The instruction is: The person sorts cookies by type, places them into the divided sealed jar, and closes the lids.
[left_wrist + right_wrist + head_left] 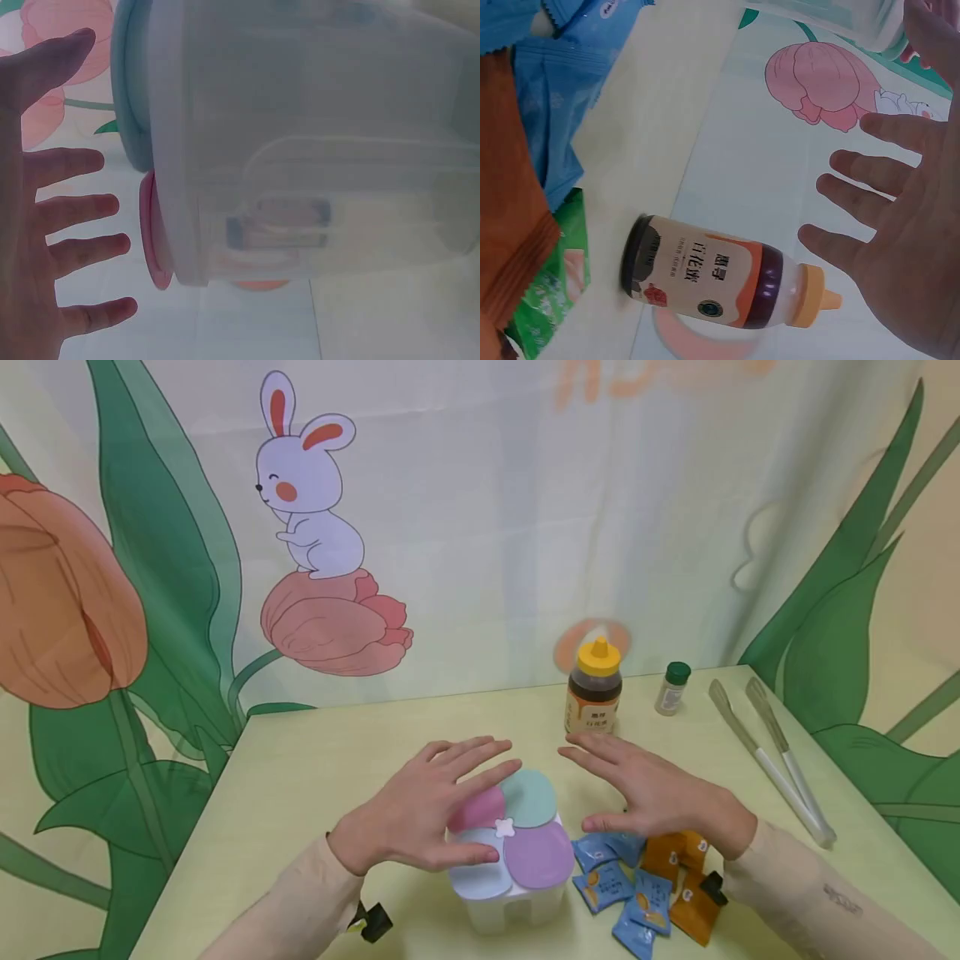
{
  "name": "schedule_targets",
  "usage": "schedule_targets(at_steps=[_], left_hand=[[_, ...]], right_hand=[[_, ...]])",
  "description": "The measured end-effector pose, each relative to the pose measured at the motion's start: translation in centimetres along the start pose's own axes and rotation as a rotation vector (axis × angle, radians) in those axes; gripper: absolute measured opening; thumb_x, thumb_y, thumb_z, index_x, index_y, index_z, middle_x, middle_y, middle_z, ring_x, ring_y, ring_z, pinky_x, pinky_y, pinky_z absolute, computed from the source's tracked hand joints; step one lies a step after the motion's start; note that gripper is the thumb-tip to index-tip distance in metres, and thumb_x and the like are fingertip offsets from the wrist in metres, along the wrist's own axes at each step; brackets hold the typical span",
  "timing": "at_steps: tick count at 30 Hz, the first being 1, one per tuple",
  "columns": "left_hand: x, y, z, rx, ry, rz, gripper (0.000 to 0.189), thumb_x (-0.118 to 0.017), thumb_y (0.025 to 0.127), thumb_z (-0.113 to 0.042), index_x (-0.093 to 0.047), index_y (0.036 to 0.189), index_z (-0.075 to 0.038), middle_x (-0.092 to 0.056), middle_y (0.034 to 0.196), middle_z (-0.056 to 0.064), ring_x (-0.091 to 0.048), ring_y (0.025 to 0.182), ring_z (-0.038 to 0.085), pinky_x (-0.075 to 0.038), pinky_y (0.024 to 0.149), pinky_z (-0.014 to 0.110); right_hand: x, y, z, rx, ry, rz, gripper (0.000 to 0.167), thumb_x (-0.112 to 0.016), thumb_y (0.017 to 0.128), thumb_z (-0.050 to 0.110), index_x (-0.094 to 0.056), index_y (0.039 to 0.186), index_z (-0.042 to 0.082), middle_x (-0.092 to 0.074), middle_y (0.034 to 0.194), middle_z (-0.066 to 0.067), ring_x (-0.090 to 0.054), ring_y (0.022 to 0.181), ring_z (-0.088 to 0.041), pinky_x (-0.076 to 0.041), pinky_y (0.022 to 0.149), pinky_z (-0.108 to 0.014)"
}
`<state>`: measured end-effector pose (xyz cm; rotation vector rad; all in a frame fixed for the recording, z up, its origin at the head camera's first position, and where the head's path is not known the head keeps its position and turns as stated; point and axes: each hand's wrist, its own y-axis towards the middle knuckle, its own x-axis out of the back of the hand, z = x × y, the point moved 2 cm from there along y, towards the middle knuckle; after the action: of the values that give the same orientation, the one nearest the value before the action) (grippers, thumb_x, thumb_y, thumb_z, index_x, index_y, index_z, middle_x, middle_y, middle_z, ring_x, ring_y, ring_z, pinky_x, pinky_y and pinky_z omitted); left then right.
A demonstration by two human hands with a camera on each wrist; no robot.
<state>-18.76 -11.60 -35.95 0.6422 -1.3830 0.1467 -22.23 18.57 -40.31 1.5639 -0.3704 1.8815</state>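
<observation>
A translucent white box stands near the table's front, topped by four petal-shaped lids: pink, mint green, purple and pale blue. Over its left side my left hand hovers with fingers spread, partly covering the pink and blue lids. In the left wrist view, a gap shows between those fingertips and the lids. My right hand, also spread and holding nothing, is raised right of the box above several blue snack packets and orange packets.
Behind the right hand stands a honey bottle with a yellow cap. Farther right are a small green-capped shaker and long tongs. A green packet lies among the others. A printed curtain hangs along the table's back edge.
</observation>
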Motion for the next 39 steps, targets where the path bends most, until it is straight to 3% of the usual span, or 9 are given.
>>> schedule_targets(at_steps=[11,17,22,32,39], left_hand=[[-0.3,0.2,-1.2,-0.042,0.02,-0.006,0.088,-0.051,0.081,-0.075,-0.038,0.15,-0.022,-0.042,0.151,-0.001,-0.038,0.14,0.019,-0.041,0.107,0.043],[-0.5,0.1,-2.1,-0.084,-0.009,-0.048,0.084,-0.055,0.081,-0.073,-0.047,0.143,-0.018,-0.052,0.14,-0.002,-0.045,0.132,0.016,-0.042,0.107,0.041],[-0.6,0.2,-2.8,-0.131,-0.025,-0.075,0.08,-0.056,0.081,-0.07,-0.052,0.138,-0.014,-0.056,0.133,-0.002,-0.05,0.124,0.014,-0.044,0.103,0.035],[-0.9,0.2,-3.5,-0.119,-0.104,-0.053,0.075,-0.061,0.082,-0.065,-0.053,0.136,-0.014,-0.055,0.132,-0.004,-0.051,0.122,0.013,-0.045,0.104,0.033],[-1.0,0.3,-4.0,-0.151,-0.114,-0.075,0.072,-0.066,0.08,-0.06,-0.055,0.133,-0.012,-0.057,0.126,-0.003,-0.054,0.118,0.013,-0.043,0.107,0.033]], right_hand=[[-1.2,-0.7,-0.5,-0.021,0.051,0.04,0.084,-0.061,0.086,0.062,-0.029,0.153,0.023,-0.036,0.155,-0.007,-0.037,0.14,-0.029,-0.041,0.109,-0.053],[-2.5,-1.0,-0.9,-0.031,0.071,0.098,0.08,-0.067,0.086,0.052,-0.036,0.15,0.016,-0.044,0.148,-0.005,-0.043,0.135,-0.025,-0.045,0.107,-0.048],[-3.5,-1.2,-1.1,-0.052,0.09,0.144,0.071,-0.069,0.087,0.047,-0.043,0.146,0.017,-0.05,0.143,-0.002,-0.046,0.13,-0.021,-0.047,0.105,-0.045],[-4.6,-1.4,-1.0,-0.078,0.122,0.215,0.058,-0.069,0.089,0.038,-0.053,0.139,0.012,-0.054,0.137,-0.002,-0.049,0.125,-0.021,-0.049,0.102,-0.044],[-5.3,-1.8,-0.9,-0.104,0.141,0.248,0.053,-0.069,0.09,0.035,-0.056,0.136,0.013,-0.055,0.135,-0.003,-0.051,0.124,-0.022,-0.05,0.101,-0.045]])
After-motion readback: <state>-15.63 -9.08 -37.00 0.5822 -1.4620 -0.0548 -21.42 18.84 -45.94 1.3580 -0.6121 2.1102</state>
